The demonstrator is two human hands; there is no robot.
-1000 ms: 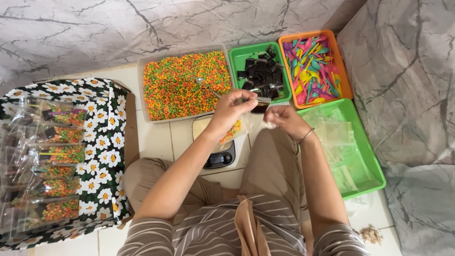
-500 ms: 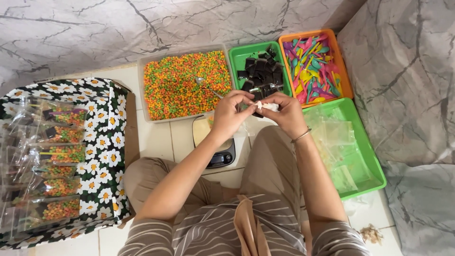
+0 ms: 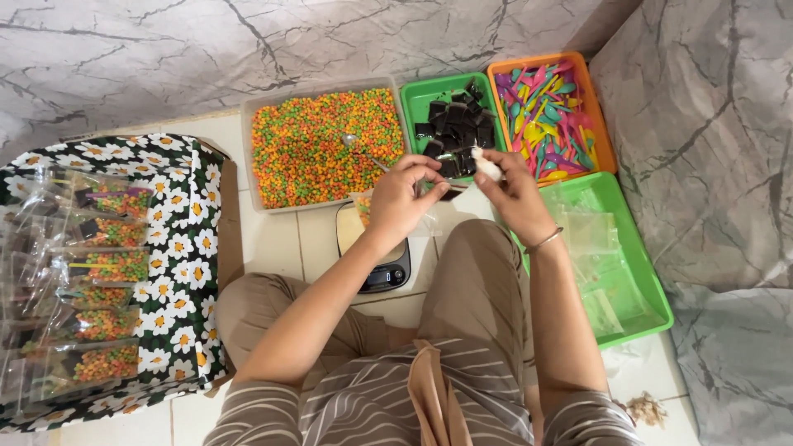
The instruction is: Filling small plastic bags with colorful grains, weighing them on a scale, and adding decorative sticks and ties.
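Left hand [image 3: 405,198] pinches a small clear bag [image 3: 368,208] with a few coloured pellets inside, held just above the scale [image 3: 376,256]. Right hand [image 3: 514,196] grips a small white piece [image 3: 487,165] between fingertips, just beside the left fingers; what it is cannot be told. Beyond the fingers: pellet tray [image 3: 318,149] nearly full, spoon [image 3: 357,145] lying in it; green tray of dark squares [image 3: 454,128]; orange tray of coloured sticks [image 3: 549,116]. Right of the wrist, tray of empty bags [image 3: 607,256]. Far left, finished packs [image 3: 91,281] stacked on a floral box [image 3: 186,272]. Judgement: many packs done, this bag barely begun, much stock left.
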